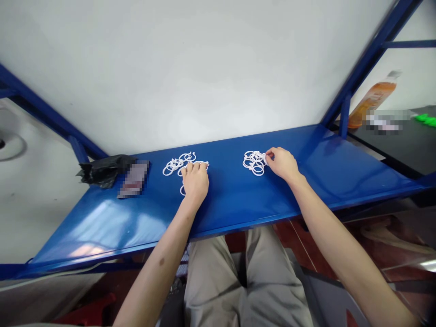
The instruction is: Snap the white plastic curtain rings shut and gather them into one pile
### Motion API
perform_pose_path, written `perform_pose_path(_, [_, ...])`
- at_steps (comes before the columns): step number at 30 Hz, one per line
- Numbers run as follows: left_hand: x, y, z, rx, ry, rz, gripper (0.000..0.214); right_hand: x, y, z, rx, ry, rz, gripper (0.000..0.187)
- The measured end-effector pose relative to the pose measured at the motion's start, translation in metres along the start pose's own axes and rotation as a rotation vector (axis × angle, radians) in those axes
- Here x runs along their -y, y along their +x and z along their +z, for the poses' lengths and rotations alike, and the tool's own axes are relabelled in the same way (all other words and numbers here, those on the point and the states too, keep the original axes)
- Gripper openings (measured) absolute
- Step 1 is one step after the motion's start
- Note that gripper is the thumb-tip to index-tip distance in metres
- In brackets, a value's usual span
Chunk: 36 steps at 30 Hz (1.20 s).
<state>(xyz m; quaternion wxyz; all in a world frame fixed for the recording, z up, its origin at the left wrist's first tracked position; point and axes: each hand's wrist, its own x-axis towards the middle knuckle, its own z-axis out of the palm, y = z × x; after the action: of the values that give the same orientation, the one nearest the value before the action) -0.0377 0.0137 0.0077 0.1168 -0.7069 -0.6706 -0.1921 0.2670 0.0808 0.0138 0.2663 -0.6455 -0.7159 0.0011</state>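
Two loose piles of thin white rings, each with a small knot-like lump, lie on the blue metal table point(228, 195). My left hand point(196, 179) is over the near right part of the left pile point(174, 164), palm down. Its fingers are bent and close together on a white ring whose edges stick out around them; the fingertips are partly hidden. At the right edge of the right pile point(254, 162), my right hand point(279, 161) pinches a white ring between thumb and forefinger. Several rings overlap there, touching the held one.
A crumpled black plastic bag point(104, 171) and a blurred-out flat packet point(134, 179) lie at the table's left end. Blue frame bars point(364, 68) rise at both sides, with a white wall point(211, 72) behind. On a dark surface at right stands an orange drink bottle point(373, 100).
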Motion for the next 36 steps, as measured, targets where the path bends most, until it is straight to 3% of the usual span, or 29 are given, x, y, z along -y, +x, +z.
perform_pose_path(9, [-0.010, -0.001, -0.007, -0.068, -0.147, 0.046, 0.026, 0.003, 0.000, -0.004, 0.014, 0.003, 0.050, 0.021])
perform_pose_path(13, [-0.013, -0.001, -0.006, -0.105, -0.281, 0.121, 0.022, 0.005, -0.001, -0.006, -0.054, -0.001, 0.044, 0.022])
perform_pose_path(18, [-0.018, -0.003, 0.003, -0.142, -0.456, 0.281, 0.017, 0.019, -0.004, -0.002, -0.198, 0.105, -0.166, 0.021])
perform_pose_path(20, [-0.021, -0.005, 0.007, -0.151, -0.484, 0.354, 0.016, 0.031, -0.009, 0.001, -0.155, 0.219, -0.302, 0.020])
perform_pose_path(23, [-0.026, -0.008, 0.010, -0.168, -0.493, 0.474, 0.017, 0.051, -0.020, 0.008, 0.023, 0.423, -0.442, 0.023])
perform_pose_path(26, [-0.029, -0.011, 0.010, -0.157, -0.484, 0.600, 0.020, 0.066, -0.030, 0.015, 0.185, 0.596, -0.446, 0.026])
perform_pose_path(29, [-0.031, -0.012, 0.010, -0.127, -0.485, 0.683, 0.022, 0.070, -0.034, 0.022, 0.243, 0.706, -0.392, 0.020])
perform_pose_path(32, [-0.033, -0.013, 0.009, -0.114, -0.533, 0.639, 0.018, 0.069, -0.033, 0.027, 0.250, 0.799, -0.345, 0.017])
perform_pose_path(36, [-0.035, -0.012, 0.008, -0.194, -0.628, 0.324, 0.006, 0.070, -0.033, 0.027, 0.247, 0.901, -0.284, 0.016])
